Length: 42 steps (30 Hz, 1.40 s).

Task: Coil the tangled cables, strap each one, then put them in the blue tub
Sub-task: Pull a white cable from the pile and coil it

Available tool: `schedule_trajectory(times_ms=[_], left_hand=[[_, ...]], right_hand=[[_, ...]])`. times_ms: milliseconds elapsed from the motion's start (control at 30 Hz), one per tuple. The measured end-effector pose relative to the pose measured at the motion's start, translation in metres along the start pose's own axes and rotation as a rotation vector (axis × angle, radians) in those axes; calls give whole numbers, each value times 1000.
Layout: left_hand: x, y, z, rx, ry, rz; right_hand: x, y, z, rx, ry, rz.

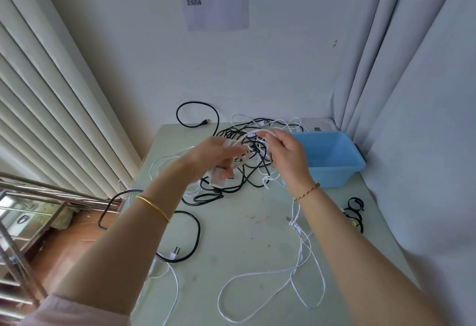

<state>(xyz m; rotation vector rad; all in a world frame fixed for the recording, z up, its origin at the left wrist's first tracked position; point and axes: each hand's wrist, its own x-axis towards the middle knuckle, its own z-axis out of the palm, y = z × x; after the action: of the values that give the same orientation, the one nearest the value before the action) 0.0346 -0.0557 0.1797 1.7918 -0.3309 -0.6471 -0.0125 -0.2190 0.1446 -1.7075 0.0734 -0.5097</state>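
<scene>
A tangle of black and white cables [242,143] lies at the far middle of the pale green table [247,243]. My left hand [213,158] holds a white power strip [219,179] lifted above the tangle. My right hand [286,155] pinches a white cable [257,134] that loops over to the left hand. Another white cable [304,271] with a plug runs down the table near my right forearm. A black cable [190,238] with a plug loops at the near left. The blue tub [332,155] stands at the far right, and nothing shows inside it.
Black straps [355,210] lie at the table's right edge. A black cable [195,114] loops against the back wall. A metal rack [31,212] stands to the left below the table. Curtains hang on both sides.
</scene>
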Motion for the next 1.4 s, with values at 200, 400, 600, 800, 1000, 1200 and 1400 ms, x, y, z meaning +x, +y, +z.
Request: schedule_trajectory(times_ms=[200, 400, 600, 800, 1000, 1200, 1400], left_hand=[[2, 7, 8, -489, -278, -49], [11, 5, 14, -1112, -219, 17], [20, 4, 14, -1118, -21, 161], [27, 5, -2, -1010, 261, 212], [39, -23, -12, -339, 553, 279], [37, -36, 6, 311, 447, 306], [19, -30, 3, 435, 77, 83]], right_hand=[[-4, 14, 0, -66, -177, 168], [-23, 24, 5, -32, -359, 245], [-29, 28, 0, -75, -567, 348], [-41, 26, -5, 94, -612, 458], [-37, 3, -7, -31, -511, 372], [-29, -25, -7, -269, -392, 90], [-3, -35, -40, 18, 101, 60]])
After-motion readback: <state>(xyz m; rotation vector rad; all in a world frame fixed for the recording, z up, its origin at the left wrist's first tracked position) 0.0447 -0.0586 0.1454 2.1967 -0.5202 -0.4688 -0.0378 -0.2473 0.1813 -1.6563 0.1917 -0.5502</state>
